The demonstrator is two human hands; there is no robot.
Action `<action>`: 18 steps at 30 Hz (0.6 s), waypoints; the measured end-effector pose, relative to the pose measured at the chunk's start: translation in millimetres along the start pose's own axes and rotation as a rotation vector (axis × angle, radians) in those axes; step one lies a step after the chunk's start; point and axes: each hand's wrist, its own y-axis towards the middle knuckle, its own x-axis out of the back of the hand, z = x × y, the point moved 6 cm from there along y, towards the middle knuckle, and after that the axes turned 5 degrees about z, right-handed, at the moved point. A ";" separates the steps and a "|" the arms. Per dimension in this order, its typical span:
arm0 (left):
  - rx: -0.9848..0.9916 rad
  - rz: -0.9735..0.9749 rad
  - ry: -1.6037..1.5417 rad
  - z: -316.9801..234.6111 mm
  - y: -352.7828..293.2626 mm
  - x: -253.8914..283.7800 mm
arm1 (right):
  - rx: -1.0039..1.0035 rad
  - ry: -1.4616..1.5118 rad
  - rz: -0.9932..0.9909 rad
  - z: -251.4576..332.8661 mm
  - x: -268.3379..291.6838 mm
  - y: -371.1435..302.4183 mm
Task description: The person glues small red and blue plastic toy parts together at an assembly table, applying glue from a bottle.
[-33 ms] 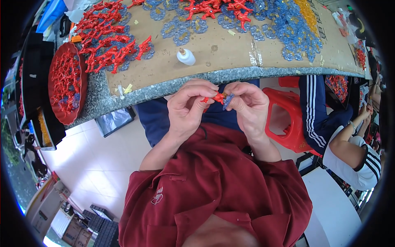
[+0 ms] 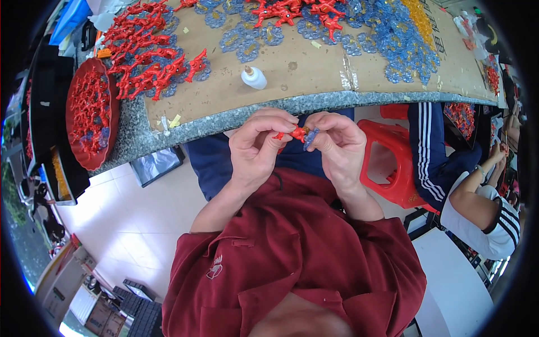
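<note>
My left hand pinches a small red plastic figure between thumb and fingertips, just off the table's near edge. In my right hand is a translucent blue disc-like base, closed between thumb and forefinger. Figure and base touch end to end; the fingers hide the joint, so whether they are fixed together I cannot tell. A white squeeze bottle with a brownish tip lies tilted on the cardboard beyond my hands.
Red figures crowd the table's left, several on blue bases. Loose blue bases heap at the right beside yellow pieces. A red bowl of figures sits at the left edge. To the right are a red stool and another person's arm.
</note>
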 end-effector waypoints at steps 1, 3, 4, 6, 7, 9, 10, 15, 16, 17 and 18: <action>0.016 -0.011 -0.037 3.3 -0.9 0.0 | 0.002 0.001 -0.001 -0.4 -2.0 -0.1; 0.031 -0.018 -0.072 5.8 -1.2 0.5 | 0.038 -0.027 -0.047 2.7 -3.4 1.2; 0.103 -0.036 -0.165 9.7 -2.6 0.7 | 0.043 -0.025 -0.049 3.9 -3.9 1.2; 0.174 -0.042 -0.255 15.2 -1.6 1.7 | 0.035 -0.116 -0.078 5.9 -1.8 1.7; 0.114 -0.009 -0.273 12.5 0.7 1.1 | 0.042 -0.114 -0.082 8.2 0.2 3.4; 0.002 0.041 -0.287 8.3 3.4 0.9 | 0.127 -0.444 0.105 17.3 -8.9 6.8; 0.003 0.046 -0.284 9.1 4.4 1.2 | 0.130 -0.441 0.101 17.7 -8.3 7.6; -0.063 0.091 -0.291 9.0 7.7 2.1 | 0.262 -0.660 0.140 29.9 -15.2 6.9; -0.062 0.091 -0.291 8.7 7.6 2.1 | 0.275 -0.696 0.157 31.1 -16.1 6.4; -0.042 0.102 -0.306 8.4 7.8 1.2 | 0.274 -0.696 0.156 32.1 -16.0 7.4; -0.022 0.112 -0.321 8.4 7.7 0.4 | 0.312 -0.697 0.183 34.3 -18.0 8.1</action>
